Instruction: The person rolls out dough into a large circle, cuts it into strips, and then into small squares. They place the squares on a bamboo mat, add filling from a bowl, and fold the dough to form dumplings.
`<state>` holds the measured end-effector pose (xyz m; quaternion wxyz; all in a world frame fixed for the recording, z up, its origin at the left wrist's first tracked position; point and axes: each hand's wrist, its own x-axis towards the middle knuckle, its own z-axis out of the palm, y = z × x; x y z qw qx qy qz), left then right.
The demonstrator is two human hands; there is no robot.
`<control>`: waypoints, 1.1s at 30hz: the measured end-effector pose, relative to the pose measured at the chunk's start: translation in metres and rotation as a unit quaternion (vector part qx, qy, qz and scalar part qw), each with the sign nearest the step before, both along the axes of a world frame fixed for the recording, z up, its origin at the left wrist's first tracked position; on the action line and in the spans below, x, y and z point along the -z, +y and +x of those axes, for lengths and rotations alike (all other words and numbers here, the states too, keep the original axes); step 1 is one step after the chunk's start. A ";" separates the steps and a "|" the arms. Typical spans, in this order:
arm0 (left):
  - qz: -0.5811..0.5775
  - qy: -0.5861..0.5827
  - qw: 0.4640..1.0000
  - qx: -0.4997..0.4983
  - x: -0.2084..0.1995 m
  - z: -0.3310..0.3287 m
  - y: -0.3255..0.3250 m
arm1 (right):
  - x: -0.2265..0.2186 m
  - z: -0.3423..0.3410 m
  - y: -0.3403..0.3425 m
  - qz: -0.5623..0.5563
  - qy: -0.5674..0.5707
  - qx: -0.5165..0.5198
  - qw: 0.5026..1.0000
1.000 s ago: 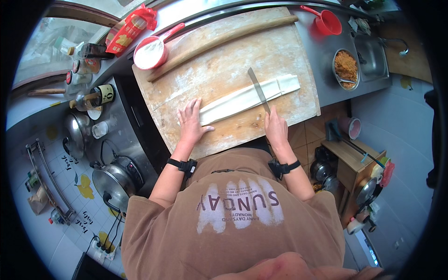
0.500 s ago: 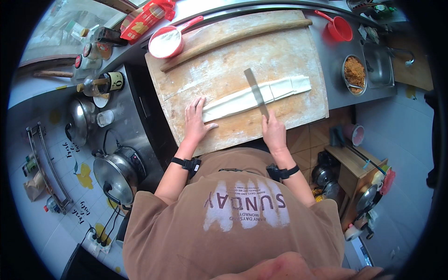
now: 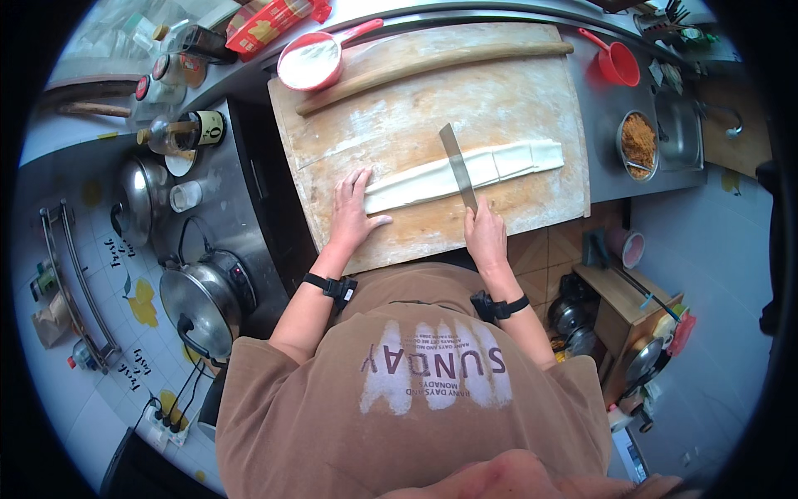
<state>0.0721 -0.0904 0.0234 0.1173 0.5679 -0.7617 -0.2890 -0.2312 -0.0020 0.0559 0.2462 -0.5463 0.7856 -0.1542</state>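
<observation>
A long, flat strip of pale dough (image 3: 407, 191) lies across a floured wooden board (image 3: 399, 237). Toward its right end, cut lines divide it into short pieces. My right hand (image 3: 486, 231) grips a knife (image 3: 455, 158) with a long straight blade, its handle end hidden in my fingers. The blade crosses the strip a little left of the nearest cut line; whether it presses into the dough cannot be seen. My left hand (image 3: 353, 208) rests with fingers stretched out at the strip's left end, thumb pointing right along its near edge.
A rolling pin (image 3: 432, 71) lies along the board's far side, beside a red scoop of flour (image 3: 310, 62). To the right are an empty red scoop (image 3: 618, 65), a bowl of orange-brown filling (image 3: 638, 141) and a sink (image 3: 680, 125). Lidded pots (image 3: 199, 303) and bottles (image 3: 179, 133) stand left.
The whole view has shifted slightly. Relative to the dough, the knife has moved a little left, leaving a wider gap to the nearest cut line. My left hand stays at the strip's left end.
</observation>
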 end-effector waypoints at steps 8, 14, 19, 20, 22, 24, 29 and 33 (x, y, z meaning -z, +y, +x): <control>-0.010 0.027 0.999 0.014 0.007 0.009 0.003 | 0.033 0.016 -0.005 -0.014 0.009 0.031 0.999; -0.013 0.093 0.995 -0.026 0.015 0.046 0.018 | -0.010 0.036 0.003 -0.074 -0.074 0.009 0.994; -0.019 0.105 0.994 -0.014 0.018 0.058 0.022 | -0.019 0.069 -0.002 -0.024 -0.097 -0.029 0.995; -0.017 0.105 0.994 -0.019 0.018 0.058 0.022 | -0.018 0.072 -0.003 -0.014 -0.103 -0.033 0.994; -0.018 0.108 0.994 -0.021 0.019 0.057 0.021 | -0.014 0.078 -0.003 -0.005 -0.103 -0.028 0.994; -0.019 0.096 0.995 -0.023 0.019 0.056 0.021 | -0.011 0.081 -0.003 0.002 -0.107 -0.023 0.994; -0.022 0.089 0.996 -0.022 0.018 0.057 0.022 | -0.010 0.086 -0.003 0.020 -0.122 -0.028 0.992; -0.021 0.090 0.995 -0.023 0.018 0.058 0.021 | -0.011 0.090 -0.004 0.019 -0.099 -0.035 0.994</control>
